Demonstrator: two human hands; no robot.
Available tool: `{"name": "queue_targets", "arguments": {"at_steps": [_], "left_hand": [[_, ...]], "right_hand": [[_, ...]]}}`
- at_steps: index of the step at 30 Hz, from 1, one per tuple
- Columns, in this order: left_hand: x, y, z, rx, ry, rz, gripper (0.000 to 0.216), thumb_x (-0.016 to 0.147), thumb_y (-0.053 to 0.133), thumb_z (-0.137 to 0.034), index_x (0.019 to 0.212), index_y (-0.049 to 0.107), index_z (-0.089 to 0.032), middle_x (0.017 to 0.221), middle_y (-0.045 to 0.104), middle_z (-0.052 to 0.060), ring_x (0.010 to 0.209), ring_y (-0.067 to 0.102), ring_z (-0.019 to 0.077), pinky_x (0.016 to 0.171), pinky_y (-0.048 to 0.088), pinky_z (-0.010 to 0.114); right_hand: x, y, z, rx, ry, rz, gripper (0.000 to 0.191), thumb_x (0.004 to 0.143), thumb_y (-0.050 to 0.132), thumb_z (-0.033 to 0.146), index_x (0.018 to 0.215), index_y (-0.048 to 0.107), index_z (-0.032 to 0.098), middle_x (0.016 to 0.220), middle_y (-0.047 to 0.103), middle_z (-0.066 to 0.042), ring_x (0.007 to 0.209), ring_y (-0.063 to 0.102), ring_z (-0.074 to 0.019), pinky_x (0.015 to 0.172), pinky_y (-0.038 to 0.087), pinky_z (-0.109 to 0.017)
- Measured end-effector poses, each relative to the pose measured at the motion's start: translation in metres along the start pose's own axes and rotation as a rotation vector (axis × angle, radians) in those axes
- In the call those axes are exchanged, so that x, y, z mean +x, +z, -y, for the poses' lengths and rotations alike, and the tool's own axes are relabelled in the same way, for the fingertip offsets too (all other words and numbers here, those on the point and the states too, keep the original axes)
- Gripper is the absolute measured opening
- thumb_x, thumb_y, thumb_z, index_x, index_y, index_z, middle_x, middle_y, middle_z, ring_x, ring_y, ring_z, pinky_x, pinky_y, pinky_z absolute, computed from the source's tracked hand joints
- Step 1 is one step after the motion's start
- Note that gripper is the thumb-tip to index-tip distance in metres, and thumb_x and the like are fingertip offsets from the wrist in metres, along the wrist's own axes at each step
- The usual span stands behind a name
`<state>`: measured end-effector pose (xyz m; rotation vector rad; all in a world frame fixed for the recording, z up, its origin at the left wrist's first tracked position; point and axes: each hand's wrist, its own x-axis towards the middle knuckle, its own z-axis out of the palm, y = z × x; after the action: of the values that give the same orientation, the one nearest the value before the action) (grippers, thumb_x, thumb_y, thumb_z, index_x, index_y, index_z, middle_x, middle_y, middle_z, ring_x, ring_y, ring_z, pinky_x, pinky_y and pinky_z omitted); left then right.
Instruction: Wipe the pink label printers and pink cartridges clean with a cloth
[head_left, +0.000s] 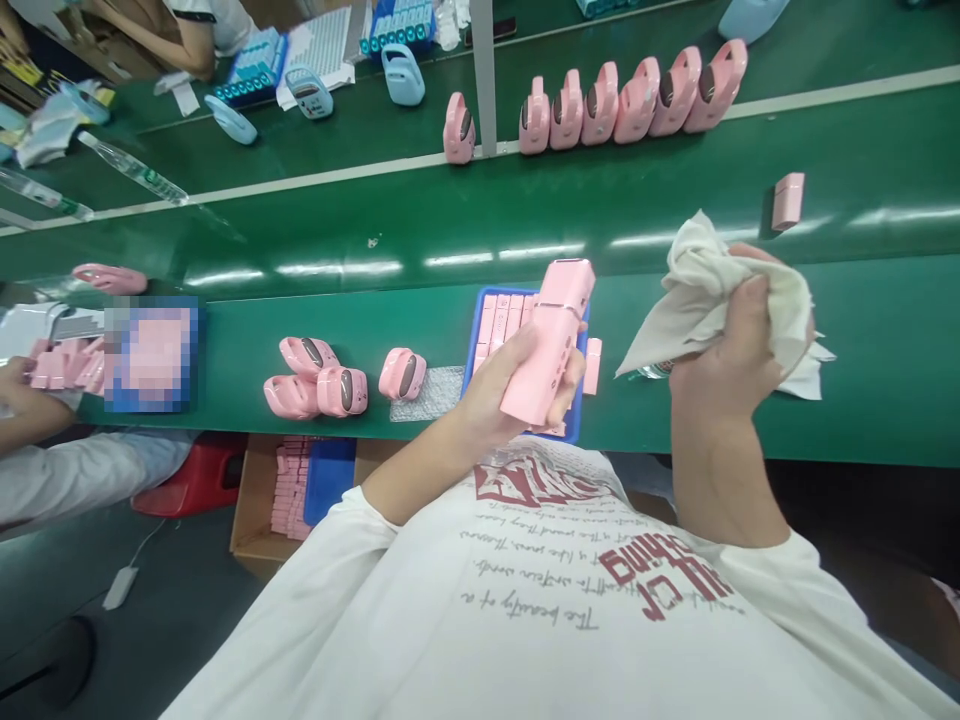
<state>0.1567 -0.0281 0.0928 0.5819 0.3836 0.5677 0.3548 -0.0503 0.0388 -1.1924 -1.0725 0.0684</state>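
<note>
My left hand [499,385] is wrapped round a pink rectangular device [551,340] with a seam near its top and small marks along one side. It is held tilted above a blue tray [480,310] in which several similar pink pieces [504,318] lie in a row. In my right hand [731,350] a crumpled white cloth [694,275] is gripped, apart from the device. Just right of the tray lies another pink piece [592,367]. Under the right hand some white paper [802,380] shows in part.
Several pink rounded devices [341,390] rest left of the tray, beside bubble wrap [439,395]. More pink devices [600,105] line the rail at the back. A small pink block [787,200] stands at the right. Another person's hand [19,390] is at the far left. Below is a cardboard box [255,500].
</note>
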Motion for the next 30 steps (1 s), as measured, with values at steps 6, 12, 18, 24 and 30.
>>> {"name": "queue_targets", "arguments": {"at_steps": [6,12,18,24,30], "left_hand": [[0.005,0.009,0.002,-0.116,-0.066,-0.195,0.041,0.094,0.042,-0.046,0.115,0.058,-0.015,0.065,0.056,0.000,0.054,0.057,0.0106,0.052,0.046,0.021],[0.011,0.008,0.006,-0.145,-0.186,-0.391,0.047,0.096,0.034,-0.048,0.085,0.063,-0.013,0.053,0.054,0.000,0.048,0.054,0.0111,0.048,0.044,0.021],[0.009,0.003,0.012,-0.039,-0.174,-0.345,0.055,0.093,0.034,-0.057,0.083,0.064,-0.013,0.055,0.059,0.003,0.043,0.055,0.0116,0.039,0.038,0.020],[0.003,0.001,0.004,-0.004,-0.131,-0.167,0.057,0.079,0.051,-0.069,0.075,0.061,-0.013,0.052,0.054,-0.001,0.035,0.046,0.0080,0.030,0.030,0.018],[-0.001,0.004,0.003,0.074,-0.134,-0.097,0.055,0.085,0.046,-0.065,0.075,0.059,-0.012,0.057,0.057,0.001,0.041,0.053,0.0097,0.037,0.041,0.019]], "right_hand": [[-0.021,0.012,0.044,-0.104,-0.139,0.043,0.031,0.091,0.050,0.023,0.118,0.065,0.026,0.118,0.066,-0.002,0.110,0.063,-0.0281,0.097,0.052,-0.049],[-0.032,0.029,0.047,-0.009,-0.688,0.523,0.032,0.092,0.048,0.015,0.117,0.062,0.027,0.133,0.058,0.002,0.124,0.054,-0.0145,0.108,0.045,-0.035],[-0.020,0.031,0.039,-0.143,-0.721,0.362,0.023,0.093,0.050,0.022,0.110,0.063,0.031,0.118,0.067,0.004,0.118,0.059,-0.0162,0.105,0.050,-0.039],[-0.016,0.030,0.028,-0.067,-0.620,0.142,0.023,0.092,0.053,0.027,0.111,0.065,0.031,0.110,0.070,0.006,0.100,0.068,-0.0165,0.092,0.057,-0.033],[-0.005,0.026,0.026,-0.079,-0.244,-0.057,0.028,0.092,0.052,0.021,0.115,0.065,0.028,0.108,0.070,-0.002,0.098,0.068,-0.0216,0.091,0.056,-0.037]]}}
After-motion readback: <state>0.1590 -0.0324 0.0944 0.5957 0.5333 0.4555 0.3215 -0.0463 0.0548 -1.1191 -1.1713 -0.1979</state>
